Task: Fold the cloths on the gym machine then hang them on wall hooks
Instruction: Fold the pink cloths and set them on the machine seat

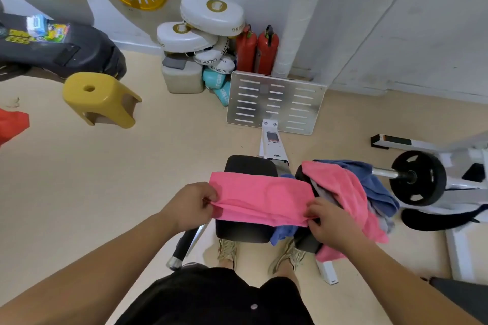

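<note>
— Where is the cloth being folded?

— The pink cloth [261,198] stretches as a long band between the two hands, lying across the black seat pad [250,166] of the gym machine. Its far edge rests on the pad beyond the hands, and its near edge is lifted slightly.

— And the hands themselves?

— The left hand [190,206] pinches the left end of the band between thumb and fingers. The right hand [332,221] grips the right end at the near edge with its fingers curled over the fabric.

— What about the other cloths?

— Just to the right of the right hand, a second pink cloth [340,187] drapes over a black roller pad. A blue cloth [375,182] is bunched beyond it, further right, and a bit of grey fabric [319,190] shows beneath the pink one. More blue fabric hangs below the right hand.

— Anything else nearby?

— A black weight plate [418,178] sits on a bar well to the right of the right hand. Ahead of both hands stands a slotted metal footplate [276,101]. Far out past the left hand, a yellow stool [101,97] stands on the floor.
</note>
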A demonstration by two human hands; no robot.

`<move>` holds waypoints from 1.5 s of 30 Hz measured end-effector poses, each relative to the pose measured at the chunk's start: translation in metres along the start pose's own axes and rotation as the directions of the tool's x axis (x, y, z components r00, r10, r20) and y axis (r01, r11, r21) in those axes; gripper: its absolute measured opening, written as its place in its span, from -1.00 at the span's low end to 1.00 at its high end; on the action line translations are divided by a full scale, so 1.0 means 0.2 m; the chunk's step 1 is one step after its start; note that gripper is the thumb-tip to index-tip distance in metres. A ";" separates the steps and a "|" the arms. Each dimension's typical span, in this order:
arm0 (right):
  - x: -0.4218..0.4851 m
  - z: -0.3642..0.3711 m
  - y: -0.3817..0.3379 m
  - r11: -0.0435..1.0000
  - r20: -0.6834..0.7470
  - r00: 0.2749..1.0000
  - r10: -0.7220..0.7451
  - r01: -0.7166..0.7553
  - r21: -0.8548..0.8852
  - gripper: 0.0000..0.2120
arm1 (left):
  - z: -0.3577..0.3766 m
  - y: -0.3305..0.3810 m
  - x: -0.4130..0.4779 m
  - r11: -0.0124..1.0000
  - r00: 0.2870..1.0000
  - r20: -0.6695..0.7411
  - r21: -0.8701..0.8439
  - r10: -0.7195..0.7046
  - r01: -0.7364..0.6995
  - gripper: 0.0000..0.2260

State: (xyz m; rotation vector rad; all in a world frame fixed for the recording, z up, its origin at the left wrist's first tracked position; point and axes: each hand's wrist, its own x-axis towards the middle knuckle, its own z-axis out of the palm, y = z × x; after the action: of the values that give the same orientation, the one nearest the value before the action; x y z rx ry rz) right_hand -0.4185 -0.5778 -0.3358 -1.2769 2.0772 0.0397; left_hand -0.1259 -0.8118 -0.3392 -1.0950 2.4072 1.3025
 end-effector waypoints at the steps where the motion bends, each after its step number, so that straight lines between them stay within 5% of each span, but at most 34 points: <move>1: 0.00 0.02 0.01 1.000 -0.029 1.000 -0.007 0.007 -0.006 -0.83 | 0.02 -0.01 -0.01 1.000 1.000 -0.023 0.013 0.022 -0.021 -0.83; 4: -0.01 0.06 0.04 0.994 -0.056 0.997 -0.049 0.044 -0.096 -0.73 | 0.07 -0.02 -0.02 0.992 0.993 -0.059 0.086 0.098 -0.092 -0.85; 9: -0.01 0.12 0.04 0.942 0.017 1.000 0.008 -0.001 -0.335 -0.85 | 0.15 -0.07 -0.06 0.948 0.988 0.090 0.283 0.123 -0.144 -0.82; 13: 0.03 0.15 -0.03 0.922 -0.018 0.999 0.040 -0.044 -0.386 -0.81 | 0.15 -0.02 -0.04 0.957 0.996 -0.080 0.288 0.048 -0.023 -0.74; 17: 0.13 0.09 -0.08 0.957 -0.106 0.994 -0.002 -0.029 -0.289 -0.69 | 0.10 0.02 0.11 0.974 0.955 -0.230 0.084 -0.188 0.212 -0.62; 22: 0.33 0.01 -0.04 0.993 -0.030 0.999 0.040 -0.044 -0.113 -0.55 | 0.08 0.07 0.25 0.803 0.876 0.055 -0.375 -0.479 0.463 -0.21; 27: 0.52 -0.03 0.01 0.996 0.135 0.989 0.054 -0.043 -0.083 -0.45 | 0.11 0.05 0.25 0.723 0.827 0.047 -0.458 -0.560 0.516 -0.45; 31: 0.55 -0.05 0.03 0.983 0.180 0.981 0.072 -0.039 -0.179 -0.81 | 0.10 0.06 0.20 0.746 0.845 0.032 -0.453 -0.533 0.488 -0.86; 36: 0.42 -0.15 0.00 0.959 -0.007 0.999 0.044 -0.040 0.279 -0.70 | -0.01 0.08 0.13 0.638 0.858 0.063 -0.641 -0.510 0.427 -0.78; 40: 0.34 -0.21 -0.08 0.651 0.102 0.986 0.129 -0.162 0.742 -0.77 | -0.14 0.06 0.07 0.662 0.863 -0.055 -0.666 -0.503 0.344 -0.79; 45: 0.42 -0.05 -0.29 0.423 0.224 0.941 0.253 -0.316 0.849 -0.80 | -0.27 0.05 0.02 0.740 0.831 -0.227 -0.609 -0.508 0.286 -0.80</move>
State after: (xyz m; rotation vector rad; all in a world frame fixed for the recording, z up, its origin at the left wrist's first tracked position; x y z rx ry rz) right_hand -0.4011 -0.6755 -0.3580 -0.2432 1.7752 -0.7571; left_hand -0.1261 -0.8529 -0.3034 -2.0756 1.8326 1.7967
